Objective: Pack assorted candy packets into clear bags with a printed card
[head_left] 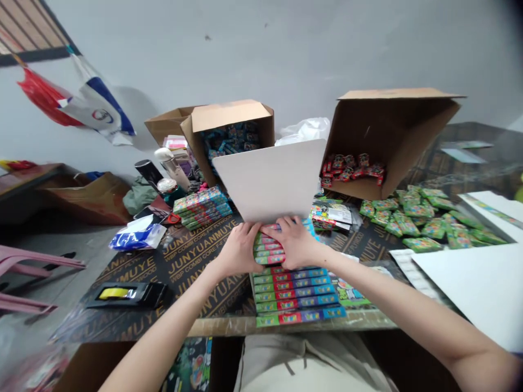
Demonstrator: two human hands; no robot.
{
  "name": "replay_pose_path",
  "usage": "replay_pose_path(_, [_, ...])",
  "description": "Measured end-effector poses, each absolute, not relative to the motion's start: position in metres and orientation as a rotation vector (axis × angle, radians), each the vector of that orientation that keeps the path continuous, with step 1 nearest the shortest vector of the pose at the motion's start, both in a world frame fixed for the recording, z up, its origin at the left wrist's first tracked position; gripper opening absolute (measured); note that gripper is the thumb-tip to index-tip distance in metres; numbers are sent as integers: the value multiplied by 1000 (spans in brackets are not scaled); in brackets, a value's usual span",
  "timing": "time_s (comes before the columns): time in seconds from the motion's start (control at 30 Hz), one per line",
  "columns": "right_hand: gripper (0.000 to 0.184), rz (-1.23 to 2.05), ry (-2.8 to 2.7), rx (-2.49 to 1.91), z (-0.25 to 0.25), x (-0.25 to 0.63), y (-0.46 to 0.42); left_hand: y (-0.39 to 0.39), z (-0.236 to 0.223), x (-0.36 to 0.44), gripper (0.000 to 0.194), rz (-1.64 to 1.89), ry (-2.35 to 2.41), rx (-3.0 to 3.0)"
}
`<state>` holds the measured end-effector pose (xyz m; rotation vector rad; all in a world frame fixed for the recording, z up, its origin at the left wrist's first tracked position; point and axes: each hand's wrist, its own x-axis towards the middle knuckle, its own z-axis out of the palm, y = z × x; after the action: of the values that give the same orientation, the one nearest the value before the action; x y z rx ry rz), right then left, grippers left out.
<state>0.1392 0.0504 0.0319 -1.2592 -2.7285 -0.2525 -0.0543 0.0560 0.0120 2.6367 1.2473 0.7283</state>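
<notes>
A box with a raised white lid [272, 179] stands on the table in front of me, packed with rows of slim, colourful small boxes [300, 294]. My left hand [242, 247] grips the left end of a group of these small boxes at the back, its thumb toward me. From the right, my right hand [297, 242] presses on the same group, fingers over its top and thumb along its near side. Pink, green and red box edges [269, 251] show between the hands. How deep the fingertips reach is hidden.
Cartons with blue packets [237, 136] and red packets [351, 169] stand behind. Loose green packets [425, 215] and white card [478, 283] lie right. On the left are a tape dispenser [126, 295], a tissue pack [138, 234] and stacked colourful boxes [202, 207].
</notes>
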Motion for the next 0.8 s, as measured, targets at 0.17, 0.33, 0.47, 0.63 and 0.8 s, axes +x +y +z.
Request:
replay_pose_path(0.17, [103, 1, -2734, -1254, 29, 155, 64, 76, 9, -50, 94, 559, 1189, 2632])
replay_pose_path(0.33, [87, 150, -2658, -1201, 21, 182, 59, 68, -3, -43, 106, 403, 1274, 2743])
replay_pose_path(0.47, [62, 60, -2684, -1189, -6, 193, 60, 54, -28, -37, 75, 408, 1394, 2786])
replay_pose_path(0.63, [57, -64, -2774, -1151, -31, 193, 72, 55, -48, -31, 60, 347, 1390, 2838])
replay_pose_path(0.8, [51, 25, -2779, -1136, -23, 198, 79, 58, -45, -34, 57, 358, 1433, 2713])
